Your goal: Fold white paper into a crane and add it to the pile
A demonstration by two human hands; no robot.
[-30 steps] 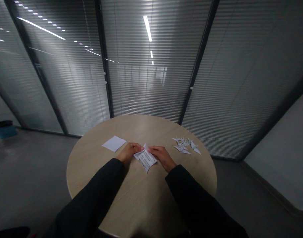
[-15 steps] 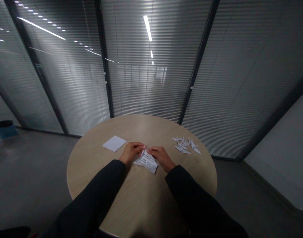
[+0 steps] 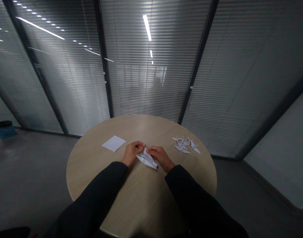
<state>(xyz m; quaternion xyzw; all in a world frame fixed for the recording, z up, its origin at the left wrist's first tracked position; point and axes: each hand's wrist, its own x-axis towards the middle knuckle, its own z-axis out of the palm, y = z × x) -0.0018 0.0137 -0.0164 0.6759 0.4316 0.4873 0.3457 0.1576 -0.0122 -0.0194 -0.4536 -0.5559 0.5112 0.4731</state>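
Head view: the left hand (image 3: 132, 153) and right hand (image 3: 160, 158) come together, fingertips pinching a white, text-printed folded paper (image 3: 147, 159) against a round pale-wood table (image 3: 141, 195), with a blank white square sheet (image 3: 114, 143) to the left and small white paper cranes (image 3: 184, 144) to the right.

Two hands (image 3: 146, 155) and two black sleeves (image 3: 96, 195) show above one round surface (image 3: 141, 130). One folded printed sheet (image 3: 147, 159) sits between the hands, and one blank square sheet (image 3: 114, 143) lies apart. The paper cranes (image 3: 182, 144) number at least three, but they overlap too much for an exact count.
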